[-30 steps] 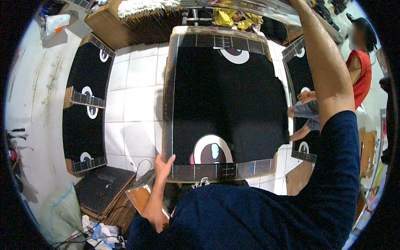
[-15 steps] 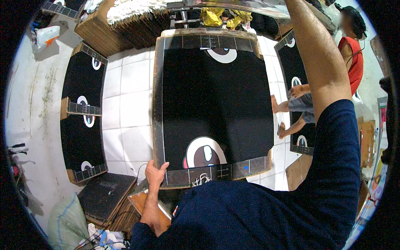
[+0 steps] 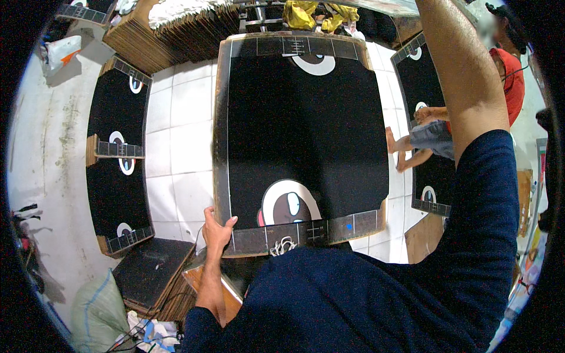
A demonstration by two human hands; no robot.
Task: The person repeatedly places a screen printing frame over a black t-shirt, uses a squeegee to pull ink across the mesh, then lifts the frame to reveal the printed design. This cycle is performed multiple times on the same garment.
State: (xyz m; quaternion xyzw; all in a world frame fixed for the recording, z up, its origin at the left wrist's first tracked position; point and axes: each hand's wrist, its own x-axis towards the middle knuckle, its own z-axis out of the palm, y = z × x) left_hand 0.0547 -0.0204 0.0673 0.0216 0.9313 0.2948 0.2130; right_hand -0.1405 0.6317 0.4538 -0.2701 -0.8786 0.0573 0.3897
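My left hand (image 3: 216, 234) grips the near left corner of a large wooden board (image 3: 221, 147), its thumb lying over the top edge and the other fingers along the side, partly hidden. A black fabric panel (image 3: 306, 129) lies flat on the board. Printed cartoon eyes (image 3: 292, 201) show at its near and far ends, next to dark strips with white ruled marks. My right arm (image 3: 471, 70) stretches up and forward past the upper edge of the picture, so my right hand is out of view. A bundle of white cord (image 3: 285, 246) rests at the board's near edge.
More boards with black panels (image 3: 118, 188) stand along the left and right. Stacked boards (image 3: 176, 44) with white cloth fill the back left; another stack (image 3: 156, 270) and a pale sack (image 3: 97, 312) are near left. A co-worker in red (image 3: 511, 82) sits at the right.
The board appears slightly higher in the picture, and my left hand stays at its corner. My right arm has shifted slightly right. The co-worker's legs and hand have changed position.
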